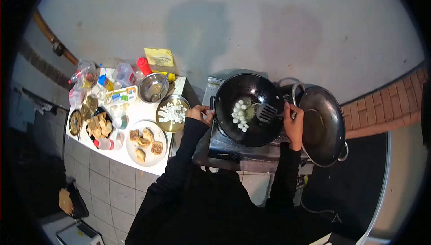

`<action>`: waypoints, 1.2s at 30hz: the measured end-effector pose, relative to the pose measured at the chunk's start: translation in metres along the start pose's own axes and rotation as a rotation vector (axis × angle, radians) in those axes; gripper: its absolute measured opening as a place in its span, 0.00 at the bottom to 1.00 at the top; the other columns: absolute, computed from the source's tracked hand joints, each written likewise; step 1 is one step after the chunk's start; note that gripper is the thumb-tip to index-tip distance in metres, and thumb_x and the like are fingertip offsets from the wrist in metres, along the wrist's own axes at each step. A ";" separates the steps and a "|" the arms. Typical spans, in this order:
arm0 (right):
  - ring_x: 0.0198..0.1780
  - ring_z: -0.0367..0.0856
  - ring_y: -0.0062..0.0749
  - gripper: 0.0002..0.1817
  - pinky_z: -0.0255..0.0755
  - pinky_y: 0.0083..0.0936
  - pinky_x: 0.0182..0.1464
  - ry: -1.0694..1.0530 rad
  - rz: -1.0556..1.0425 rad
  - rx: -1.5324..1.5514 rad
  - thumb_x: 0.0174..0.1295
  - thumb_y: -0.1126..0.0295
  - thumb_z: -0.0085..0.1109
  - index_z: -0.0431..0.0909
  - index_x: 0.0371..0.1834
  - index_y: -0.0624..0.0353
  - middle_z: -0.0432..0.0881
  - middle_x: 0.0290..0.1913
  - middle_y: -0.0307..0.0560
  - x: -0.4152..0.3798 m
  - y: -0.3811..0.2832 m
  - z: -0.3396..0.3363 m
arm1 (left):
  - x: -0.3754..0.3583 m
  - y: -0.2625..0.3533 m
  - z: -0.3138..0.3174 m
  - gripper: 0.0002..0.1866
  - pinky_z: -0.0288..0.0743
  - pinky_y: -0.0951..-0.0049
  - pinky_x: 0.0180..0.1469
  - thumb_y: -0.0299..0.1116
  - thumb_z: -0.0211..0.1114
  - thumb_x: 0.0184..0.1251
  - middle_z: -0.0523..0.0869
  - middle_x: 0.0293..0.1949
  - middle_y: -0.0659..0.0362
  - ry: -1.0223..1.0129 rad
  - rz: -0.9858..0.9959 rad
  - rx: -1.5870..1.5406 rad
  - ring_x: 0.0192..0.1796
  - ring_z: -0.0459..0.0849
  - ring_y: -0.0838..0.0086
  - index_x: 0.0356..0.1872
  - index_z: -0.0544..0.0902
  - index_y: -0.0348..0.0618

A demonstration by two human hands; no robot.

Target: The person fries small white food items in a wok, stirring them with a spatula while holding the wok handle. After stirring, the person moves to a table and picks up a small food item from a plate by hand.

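A black wok (233, 88) sits on the gas stove (220, 145). Inside it, to the left of middle, lies a cluster of white round slices (240, 115) with bubbling oil beside them. My right hand (294, 124) is closed around the handle of a black slotted spatula (266, 113), whose head rests in the wok close to the slices. At the wok's left side, my left hand (200, 113) has its fingers closed on the loop handle. A metal bowl of white cut pieces (173, 112) stands just left of that hand.
A second large wok (321, 126) stands at the right. On the white table (150, 169) are a plate (162, 155) of browned pieces, a metal bowl (146, 93) with a spoon, a bowl of tan chunks (99, 126), a red-capped bottle (105, 143) and several containers. A wall rises behind.
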State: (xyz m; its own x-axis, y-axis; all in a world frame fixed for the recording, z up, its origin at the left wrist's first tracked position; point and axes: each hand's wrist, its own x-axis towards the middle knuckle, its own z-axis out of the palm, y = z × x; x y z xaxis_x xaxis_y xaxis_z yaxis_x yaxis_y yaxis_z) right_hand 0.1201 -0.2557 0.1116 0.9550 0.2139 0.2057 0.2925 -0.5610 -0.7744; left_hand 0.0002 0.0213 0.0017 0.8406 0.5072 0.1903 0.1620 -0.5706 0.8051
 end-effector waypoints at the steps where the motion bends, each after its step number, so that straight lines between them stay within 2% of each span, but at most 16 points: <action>1: 0.25 0.73 0.21 0.14 0.65 0.24 0.29 0.021 0.016 -0.009 0.66 0.71 0.55 0.78 0.26 0.73 0.78 0.19 0.48 0.000 0.005 0.009 | 0.000 0.001 0.000 0.15 0.73 0.63 0.31 0.39 0.70 0.54 0.82 0.25 0.52 -0.012 0.007 -0.007 0.28 0.82 0.61 0.34 0.85 0.37; 3: 0.24 0.72 0.21 0.16 0.65 0.24 0.29 0.411 -0.428 -0.090 0.67 0.70 0.55 0.77 0.24 0.73 0.77 0.19 0.48 0.002 0.036 0.048 | 0.000 0.003 -0.001 0.15 0.73 0.64 0.32 0.39 0.71 0.54 0.82 0.25 0.52 -0.030 0.033 -0.022 0.28 0.82 0.61 0.34 0.85 0.36; 5: 0.22 0.62 0.20 0.19 0.59 0.26 0.25 0.166 -0.203 0.023 0.68 0.69 0.53 0.70 0.19 0.69 0.67 0.15 0.40 -0.002 0.013 0.049 | -0.005 0.001 0.002 0.15 0.73 0.64 0.32 0.38 0.71 0.54 0.82 0.25 0.52 -0.045 0.040 -0.034 0.28 0.82 0.60 0.34 0.85 0.36; 8: 0.22 0.60 0.18 0.19 0.55 0.26 0.24 0.066 0.009 0.020 0.68 0.69 0.54 0.69 0.19 0.70 0.64 0.15 0.40 -0.015 0.001 0.008 | -0.006 0.001 0.000 0.14 0.73 0.65 0.32 0.36 0.70 0.54 0.81 0.25 0.53 -0.058 -0.026 -0.070 0.27 0.81 0.60 0.35 0.85 0.35; 11: 0.22 0.62 0.17 0.20 0.56 0.25 0.24 0.217 -0.099 0.125 0.68 0.68 0.53 0.70 0.19 0.70 0.66 0.15 0.41 -0.004 0.046 0.055 | -0.008 -0.003 0.006 0.14 0.72 0.65 0.31 0.36 0.70 0.53 0.80 0.25 0.53 0.014 0.048 -0.044 0.27 0.80 0.60 0.34 0.84 0.35; 12: 0.23 0.70 0.19 0.17 0.63 0.26 0.27 0.083 -0.058 0.167 0.66 0.69 0.55 0.75 0.22 0.72 0.75 0.17 0.49 0.000 0.031 0.053 | -0.010 -0.002 0.004 0.14 0.72 0.65 0.31 0.36 0.70 0.53 0.80 0.25 0.53 0.016 0.044 -0.031 0.27 0.80 0.60 0.34 0.84 0.35; 15: 0.24 0.72 0.21 0.16 0.64 0.26 0.28 0.155 -0.111 0.050 0.65 0.70 0.55 0.77 0.23 0.73 0.77 0.18 0.52 0.006 0.018 0.023 | -0.006 0.004 0.000 0.13 0.72 0.66 0.30 0.35 0.71 0.52 0.80 0.24 0.54 0.060 0.117 0.024 0.25 0.80 0.63 0.34 0.84 0.35; 16: 0.23 0.71 0.23 0.15 0.63 0.27 0.27 0.068 0.041 0.040 0.64 0.72 0.55 0.75 0.22 0.74 0.77 0.18 0.52 0.004 0.005 0.011 | -0.005 0.004 0.002 0.13 0.72 0.67 0.29 0.35 0.71 0.52 0.80 0.24 0.54 0.050 0.070 0.007 0.25 0.79 0.65 0.34 0.84 0.35; 20: 0.19 0.70 0.29 0.16 0.61 0.33 0.25 -0.027 -0.111 0.210 0.63 0.72 0.55 0.72 0.19 0.71 0.77 0.19 0.58 0.023 0.048 0.060 | -0.010 -0.001 0.013 0.13 0.72 0.70 0.26 0.34 0.71 0.52 0.80 0.24 0.56 0.091 0.041 -0.023 0.22 0.77 0.71 0.35 0.83 0.37; 23: 0.17 0.65 0.42 0.17 0.59 0.38 0.25 0.335 -0.213 0.235 0.62 0.71 0.54 0.67 0.18 0.71 0.66 0.17 0.61 0.012 0.039 0.049 | -0.002 0.000 0.010 0.11 0.73 0.71 0.27 0.32 0.71 0.52 0.80 0.24 0.56 0.100 0.050 0.011 0.22 0.78 0.72 0.34 0.83 0.37; 24: 0.17 0.67 0.46 0.17 0.61 0.37 0.25 0.079 0.007 0.045 0.62 0.71 0.54 0.68 0.18 0.71 0.69 0.17 0.63 0.017 0.030 0.023 | -0.002 -0.001 0.010 0.12 0.73 0.72 0.27 0.32 0.71 0.52 0.80 0.23 0.56 0.084 0.062 0.039 0.22 0.78 0.72 0.34 0.83 0.37; 27: 0.20 0.70 0.54 0.16 0.63 0.37 0.26 -0.051 -0.080 0.259 0.62 0.70 0.55 0.72 0.19 0.70 0.72 0.19 0.64 0.025 0.043 0.050 | -0.006 -0.011 0.016 0.13 0.73 0.74 0.27 0.33 0.72 0.52 0.80 0.23 0.58 0.128 0.177 0.073 0.22 0.78 0.74 0.35 0.82 0.37; 32: 0.26 0.74 0.62 0.15 0.68 0.39 0.31 0.077 -0.058 0.025 0.60 0.69 0.57 0.74 0.21 0.70 0.73 0.21 0.66 0.017 0.019 0.021 | -0.003 -0.008 0.013 0.13 0.73 0.76 0.27 0.32 0.72 0.51 0.82 0.23 0.60 0.094 0.043 0.067 0.22 0.78 0.78 0.36 0.82 0.37; 33: 0.28 0.76 0.62 0.13 0.69 0.40 0.32 0.176 -0.204 0.172 0.60 0.69 0.56 0.76 0.22 0.69 0.74 0.22 0.65 0.021 0.050 0.047 | -0.003 -0.006 0.013 0.13 0.73 0.76 0.27 0.32 0.72 0.51 0.82 0.23 0.60 0.083 0.028 0.072 0.22 0.78 0.78 0.36 0.82 0.37; 35: 0.30 0.77 0.61 0.13 0.69 0.42 0.34 -0.140 -0.035 0.084 0.60 0.70 0.56 0.77 0.22 0.68 0.75 0.23 0.65 0.027 0.041 0.041 | -0.004 -0.007 0.013 0.13 0.73 0.76 0.27 0.32 0.72 0.51 0.82 0.23 0.60 0.076 0.035 0.078 0.22 0.78 0.78 0.36 0.82 0.37; 36: 0.30 0.76 0.61 0.13 0.68 0.42 0.33 -0.023 -0.138 0.004 0.60 0.70 0.55 0.76 0.22 0.68 0.76 0.24 0.64 0.021 0.022 0.030 | -0.001 -0.005 0.012 0.13 0.73 0.76 0.27 0.32 0.71 0.51 0.82 0.23 0.60 0.076 0.039 0.081 0.22 0.78 0.78 0.37 0.82 0.36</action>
State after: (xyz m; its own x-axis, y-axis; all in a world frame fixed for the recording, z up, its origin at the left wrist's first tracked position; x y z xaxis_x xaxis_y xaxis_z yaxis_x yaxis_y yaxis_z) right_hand 0.1451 -0.2396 0.0812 0.9041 0.3075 0.2967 0.4209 -0.5219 -0.7419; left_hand 0.0051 0.0157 -0.0092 0.8061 0.5292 0.2648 0.1738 -0.6395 0.7488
